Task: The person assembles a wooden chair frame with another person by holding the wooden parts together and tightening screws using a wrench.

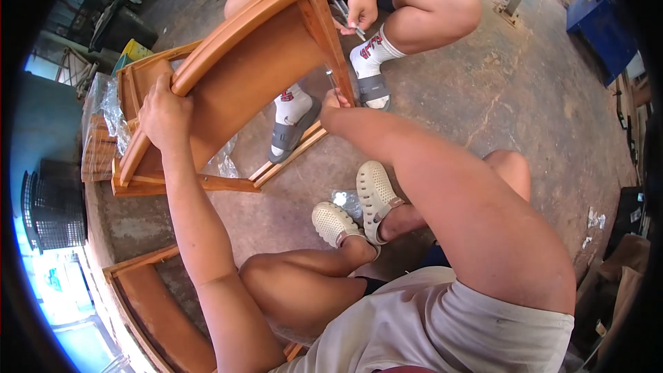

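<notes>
A brown wooden chair frame with a padded panel stands tilted in front of me. My left hand is wrapped round its curved top rail at the left. My right hand is closed at the right leg, on a thin metal tool whose end meets the wood. Across from me a co-worker's hands hold several thin metal rods, apart from my own hands.
Another brown padded piece lies at the lower left. Clear plastic wrap hangs by the chair's left side. The co-worker's sandalled foot is behind the frame. A blue cabinet stands at the upper right.
</notes>
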A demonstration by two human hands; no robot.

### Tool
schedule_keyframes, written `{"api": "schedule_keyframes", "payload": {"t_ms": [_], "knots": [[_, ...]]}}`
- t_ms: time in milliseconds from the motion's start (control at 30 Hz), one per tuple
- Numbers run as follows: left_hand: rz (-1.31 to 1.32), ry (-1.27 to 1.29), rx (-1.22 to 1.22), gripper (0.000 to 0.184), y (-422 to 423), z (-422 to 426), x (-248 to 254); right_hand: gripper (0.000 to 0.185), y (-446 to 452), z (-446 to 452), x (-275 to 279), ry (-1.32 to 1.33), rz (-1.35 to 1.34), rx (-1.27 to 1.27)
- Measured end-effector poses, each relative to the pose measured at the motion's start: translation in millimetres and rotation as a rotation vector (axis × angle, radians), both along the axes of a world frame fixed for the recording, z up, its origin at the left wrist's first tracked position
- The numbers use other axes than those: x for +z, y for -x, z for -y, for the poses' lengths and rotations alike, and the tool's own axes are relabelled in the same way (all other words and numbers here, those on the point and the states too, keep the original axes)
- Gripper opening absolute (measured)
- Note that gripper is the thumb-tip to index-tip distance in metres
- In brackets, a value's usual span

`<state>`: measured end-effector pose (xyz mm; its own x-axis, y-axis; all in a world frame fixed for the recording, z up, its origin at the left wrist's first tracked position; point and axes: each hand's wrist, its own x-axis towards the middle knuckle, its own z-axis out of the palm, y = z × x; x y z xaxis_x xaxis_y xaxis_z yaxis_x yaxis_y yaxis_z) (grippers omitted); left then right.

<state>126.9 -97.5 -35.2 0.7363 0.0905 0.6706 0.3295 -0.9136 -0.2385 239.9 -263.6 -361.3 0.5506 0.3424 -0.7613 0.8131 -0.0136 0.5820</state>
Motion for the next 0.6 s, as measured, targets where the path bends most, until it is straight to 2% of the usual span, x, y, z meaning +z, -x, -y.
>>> {"api": "schedule_keyframes", "payload": {"t_ms": [33,100,200,267,300,367,467,533,567,600], "knots": [[-0.002,0.000,0.003,0.027,0.4,-0.2,0.0,0.012,8.6,3.5,21.7,0.044,-0.042,-0.046],[-0.002,0.001,-0.013,0.026,1.0,0.3,0.9,0.012,16.0,3.3,30.7,0.088,-0.082,-0.088],[0.023,-0.006,-0.054,0.027,1.1,-1.7,-0.2,0.016,18.6,8.2,20.6,0.068,-0.130,-0.069],[0.017,-0.007,-0.043,0.027,3.1,1.7,0.5,0.016,17.7,28.7,5.0,-0.446,-0.188,0.147],[0.012,-0.010,-0.036,0.028,3.5,2.9,1.3,0.016,20.1,40.4,4.8,-0.445,-0.188,0.147],[0.014,-0.006,-0.038,0.030,3.2,0.2,0.7,0.016,31.8,64.3,23.3,-0.679,-0.350,0.125],[-0.009,0.009,-0.043,0.036,4.2,-0.7,2.5,0.019,70.1,79.3,40.3,-0.726,-0.452,0.165],[-0.030,0.022,-0.040,0.040,6.7,0.0,4.7,0.020,101.2,93.8,35.1,-1.104,-0.579,-0.048],[-0.047,0.040,-0.037,0.042,6.8,1.8,5.9,0.020,114.8,103.9,37.8,-1.098,-0.579,-0.040],[-0.065,0.056,-0.033,0.045,6.6,1.9,7.1,0.019,128.1,115.1,47.2,-1.280,-0.656,-0.276]]}}
